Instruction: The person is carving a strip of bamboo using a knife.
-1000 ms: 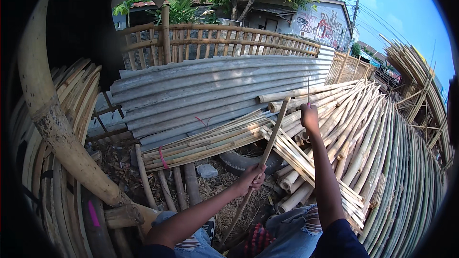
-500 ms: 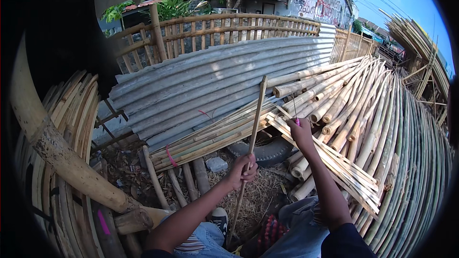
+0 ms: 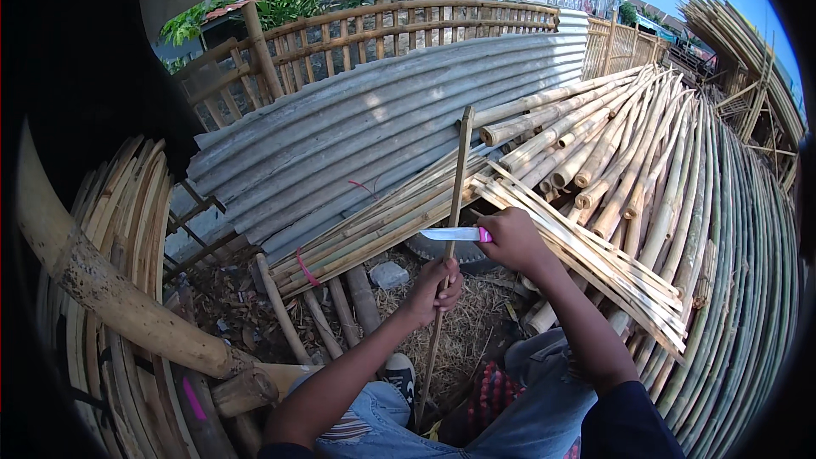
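- Outdoor yard: one corrugated metal sheet (image 3: 382, 136) beyond the hands, bamboo poles (image 3: 646, 170) piled to their right.
- One bamboo strip (image 3: 450, 246) stands upright, gripped by the left hand (image 3: 433, 289).
- Right hand (image 3: 510, 238) is closed around one knife (image 3: 455, 235), blade against the strip.

Open ground only at centre: straw patch (image 3: 476, 336) around the hands, small and hemmed in. At 9 o'clock a thick log (image 3: 110, 297) slants across, curved strips (image 3: 127, 204) behind it. At 12 o'clock corrugated sheet (image 3: 382, 132) leans up, fence (image 3: 382, 30) beyond. At 2–4 o'clock stacked bamboo poles (image 3: 646, 170) and split slats (image 3: 595, 263) wall off the right. Upright stick (image 3: 455, 204) splits the gap; stone (image 3: 389, 274) and tyre (image 3: 442, 251) lie just beside it.
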`<action>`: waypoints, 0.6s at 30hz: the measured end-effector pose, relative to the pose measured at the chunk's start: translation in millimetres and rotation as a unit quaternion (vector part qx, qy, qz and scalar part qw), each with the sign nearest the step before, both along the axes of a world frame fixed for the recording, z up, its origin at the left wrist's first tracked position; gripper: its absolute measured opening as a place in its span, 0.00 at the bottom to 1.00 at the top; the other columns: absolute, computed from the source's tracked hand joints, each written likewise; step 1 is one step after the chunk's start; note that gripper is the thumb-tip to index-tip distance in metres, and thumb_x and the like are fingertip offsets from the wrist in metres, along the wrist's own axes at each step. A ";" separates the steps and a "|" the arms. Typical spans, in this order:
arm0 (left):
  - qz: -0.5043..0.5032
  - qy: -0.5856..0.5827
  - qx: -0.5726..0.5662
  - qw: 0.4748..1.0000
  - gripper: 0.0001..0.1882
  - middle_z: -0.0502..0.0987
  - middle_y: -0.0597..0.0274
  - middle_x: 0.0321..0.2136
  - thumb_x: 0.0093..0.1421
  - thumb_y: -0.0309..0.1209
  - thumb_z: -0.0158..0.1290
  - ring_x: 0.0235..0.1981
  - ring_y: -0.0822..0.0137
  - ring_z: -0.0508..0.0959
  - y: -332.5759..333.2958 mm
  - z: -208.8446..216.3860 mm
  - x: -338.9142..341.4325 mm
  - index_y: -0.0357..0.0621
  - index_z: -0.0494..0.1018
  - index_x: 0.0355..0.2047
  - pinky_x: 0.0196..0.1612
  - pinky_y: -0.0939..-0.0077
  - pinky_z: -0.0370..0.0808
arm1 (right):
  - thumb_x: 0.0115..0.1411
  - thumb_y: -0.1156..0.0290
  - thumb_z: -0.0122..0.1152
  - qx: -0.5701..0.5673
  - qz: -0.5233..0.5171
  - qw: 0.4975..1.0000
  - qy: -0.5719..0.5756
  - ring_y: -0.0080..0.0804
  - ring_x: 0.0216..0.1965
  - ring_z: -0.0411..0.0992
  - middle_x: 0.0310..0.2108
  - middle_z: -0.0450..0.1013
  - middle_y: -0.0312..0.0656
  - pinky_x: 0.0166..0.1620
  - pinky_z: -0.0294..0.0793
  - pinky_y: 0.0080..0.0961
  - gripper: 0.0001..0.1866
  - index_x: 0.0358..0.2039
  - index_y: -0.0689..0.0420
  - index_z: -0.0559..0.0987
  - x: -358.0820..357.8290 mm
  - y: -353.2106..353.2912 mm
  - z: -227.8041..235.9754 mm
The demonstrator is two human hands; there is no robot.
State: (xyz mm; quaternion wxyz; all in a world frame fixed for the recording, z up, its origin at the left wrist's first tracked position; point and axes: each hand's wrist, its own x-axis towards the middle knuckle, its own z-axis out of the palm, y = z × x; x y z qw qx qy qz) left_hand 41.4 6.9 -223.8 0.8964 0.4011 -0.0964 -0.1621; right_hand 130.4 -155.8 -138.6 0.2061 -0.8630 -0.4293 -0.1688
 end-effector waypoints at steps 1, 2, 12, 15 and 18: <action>0.011 0.004 0.008 1.000 0.20 0.55 0.72 0.09 0.58 0.49 0.50 0.06 0.81 0.53 -0.5 1.2 -1.1 0.48 0.59 0.23 0.09 0.86 0.51 | 0.44 0.64 0.55 -0.022 0.004 1.000 -0.002 0.49 0.19 0.69 0.13 0.68 0.49 0.26 0.68 0.42 0.10 0.16 0.57 0.73 0.3 0.3 -2.0; 0.011 0.005 0.008 1.000 0.20 0.55 0.72 0.09 0.58 0.49 0.50 0.06 0.81 0.53 -1.5 2.3 -2.2 0.48 0.59 0.23 0.09 0.86 0.51 | 0.44 0.64 0.55 -0.023 0.004 1.000 -0.001 0.49 0.19 0.69 0.13 0.68 0.49 0.26 0.68 0.42 0.10 0.16 0.57 0.73 -0.7 0.6 -2.9; 0.058 -0.022 0.030 0.998 0.20 0.55 0.74 0.10 0.59 0.48 0.49 0.06 0.82 0.55 -15.1 2.6 -4.5 0.48 0.58 0.23 0.09 0.88 0.51 | 0.46 0.66 0.54 0.065 -0.177 0.981 -0.032 0.53 0.22 0.70 0.16 0.69 0.54 0.30 0.69 0.43 0.11 0.16 0.62 0.74 47.2 -8.5 41.3; 0.070 -0.019 0.037 0.997 0.19 0.55 0.74 0.10 0.59 0.47 0.48 0.07 0.82 0.54 -7.6 0.3 -5.9 0.48 0.58 0.24 0.09 0.88 0.51 | 0.46 0.65 0.54 -0.063 -0.058 0.995 -0.051 0.51 0.21 0.71 0.15 0.70 0.53 0.28 0.71 0.42 0.11 0.16 0.60 0.75 25.2 -4.1 32.2; 0.087 -0.014 0.054 0.995 0.18 0.54 0.74 0.09 0.60 0.47 0.47 0.07 0.82 0.53 -13.5 -0.9 -0.8 0.48 0.59 0.24 0.09 0.88 0.51 | 0.43 0.63 0.57 -0.176 -0.053 0.981 -0.067 0.48 0.19 0.72 0.14 0.70 0.49 0.27 0.72 0.40 0.10 0.16 0.57 0.76 18.7 -9.1 29.3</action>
